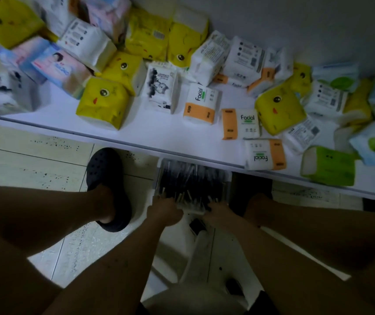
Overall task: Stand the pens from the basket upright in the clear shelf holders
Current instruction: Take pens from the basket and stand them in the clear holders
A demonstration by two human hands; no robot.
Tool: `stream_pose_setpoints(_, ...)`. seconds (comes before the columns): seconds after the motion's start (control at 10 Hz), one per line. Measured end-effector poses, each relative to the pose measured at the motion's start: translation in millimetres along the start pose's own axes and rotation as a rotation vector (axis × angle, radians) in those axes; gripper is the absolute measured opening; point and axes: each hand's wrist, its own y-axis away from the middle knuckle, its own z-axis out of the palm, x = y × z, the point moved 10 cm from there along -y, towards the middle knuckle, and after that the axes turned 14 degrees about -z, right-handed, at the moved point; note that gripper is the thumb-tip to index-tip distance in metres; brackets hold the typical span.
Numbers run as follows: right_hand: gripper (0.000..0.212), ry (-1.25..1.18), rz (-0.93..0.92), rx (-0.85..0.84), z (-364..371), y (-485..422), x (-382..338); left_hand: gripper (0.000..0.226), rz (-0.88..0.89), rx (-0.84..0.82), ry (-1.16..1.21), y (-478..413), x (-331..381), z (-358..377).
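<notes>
**Pickup stage (judged).** The basket (227,178) sits on the floor, at 6 o'clock from the white shelf (159,133). It is full of dark pens (188,183). The pens lie flat, with their long axes running roughly 12 to 6 o'clock and their pale ends toward 6. The left hand (165,211) and right hand (219,213) meet the near rim. Whether they clamp the rim, clamp pens or lie slack cannot be told. The next move probably calls for lifting pens and turning them vertical. No clear holders are visible.

Left hand (164,212) and right hand (218,215) are bare, forearms unsleeved; left foot wears a dark perforated clog (108,189)
</notes>
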Motion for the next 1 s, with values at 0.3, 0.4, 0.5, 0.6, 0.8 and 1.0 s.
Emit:
stream_pose_setpoints(0.3, 0.047, 0.004, -0.054, -0.013, 17.3, -1.1, -3.6, 0.051, -0.054, 0.184, 0.016, 33.3, 3.5, -29.3)
stream_pose_setpoints(0.4, 0.045, 0.019, -0.034, -0.042, 28.6, -6.1, 2.3, 0.053, -0.071, 0.089, 0.059, 29.5, 4.3, -21.7)
stream_pose_setpoints(0.5, 0.05, 0.024, -0.041, -0.045, 27.2, -0.9, -5.6, 0.051, -0.103, 0.05, 0.076, 27.1, 4.8, -21.8)
stream_pose_setpoints(0.6, 0.056, 0.013, -0.036, 0.007, 25.3, -1.1, -6.2, 0.051, -0.126, 0.036, 0.078, 23.6, 4.5, -24.0)
stream_pose_setpoints(0.8, 0.03, -0.054, 0.044, 0.129, 14.1, 1.2, 3.3, 0.029, -0.163, 0.104, 0.365, 16.3, -1.7, -34.0)
stream_pose_setpoints(1.0, 0.029, -0.054, 0.039, 0.327, -23.3, 18.3, -3.0, 0.012, -0.215, 0.088, 0.807, 32.6, -12.5, -37.5)
